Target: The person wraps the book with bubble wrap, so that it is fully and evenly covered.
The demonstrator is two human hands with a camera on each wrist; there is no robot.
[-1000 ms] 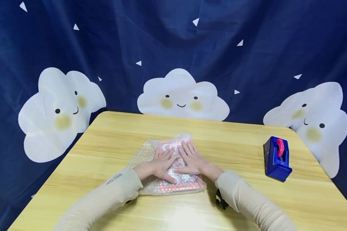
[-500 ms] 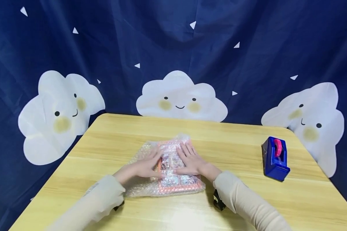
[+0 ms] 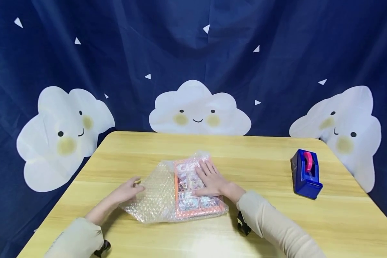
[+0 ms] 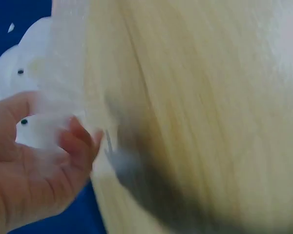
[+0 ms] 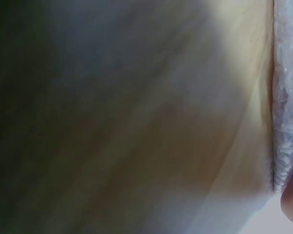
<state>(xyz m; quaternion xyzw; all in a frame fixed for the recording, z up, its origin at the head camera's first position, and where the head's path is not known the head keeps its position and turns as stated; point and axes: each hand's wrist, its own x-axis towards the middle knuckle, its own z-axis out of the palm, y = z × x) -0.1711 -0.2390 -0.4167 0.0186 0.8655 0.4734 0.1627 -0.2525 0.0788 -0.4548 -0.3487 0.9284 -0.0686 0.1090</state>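
- Wrapping stage, I reckon: right hand (image 3: 214,183) splayed on orange-edged pack (image 3: 189,204)
- Left hand (image 3: 125,191), nine o'clock: can't tell if pinching bubble wrap (image 3: 156,193)
- Next probably: fold that toward three

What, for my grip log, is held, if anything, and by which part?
The right hand rests on bubble wrap, gripping nothing; whether the left hand holds its left edge can't be told.
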